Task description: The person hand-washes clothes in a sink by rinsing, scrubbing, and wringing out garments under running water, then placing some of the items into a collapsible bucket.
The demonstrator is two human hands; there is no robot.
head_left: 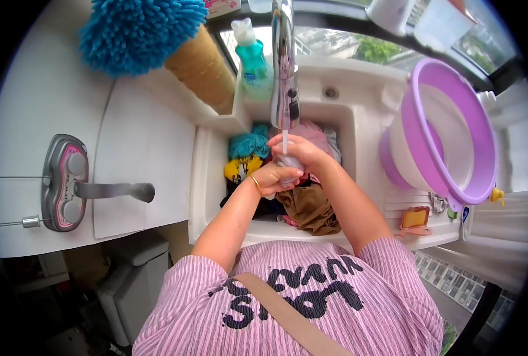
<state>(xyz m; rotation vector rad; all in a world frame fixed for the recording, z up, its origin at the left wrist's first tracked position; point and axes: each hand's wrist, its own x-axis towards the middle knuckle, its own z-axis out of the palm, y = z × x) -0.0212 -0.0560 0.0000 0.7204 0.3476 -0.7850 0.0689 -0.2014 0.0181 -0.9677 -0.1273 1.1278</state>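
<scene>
Both hands meet under a stream of water from the chrome faucet (285,89). A small pale, wet cloth (289,162) is bunched between them; its exact kind I cannot make out. My left hand (271,179), below a yellow bracelet, is closed round the lower part of it. Curled over its upper side is my right hand (304,152). Beneath the hands, clothes lie heaped in the white sink (210,178): a teal piece (249,144), a yellow piece with dark marks (242,168), a pink piece (311,135) and a brown garment (312,207).
A green soap bottle (254,62) stands behind the sink. To the right, a purple-rimmed basin (397,136) leans, with an amber soap bar (415,218) near it. At left are a grey-pink device (68,184), a blue fluffy ball (142,32) and a tan post (201,68).
</scene>
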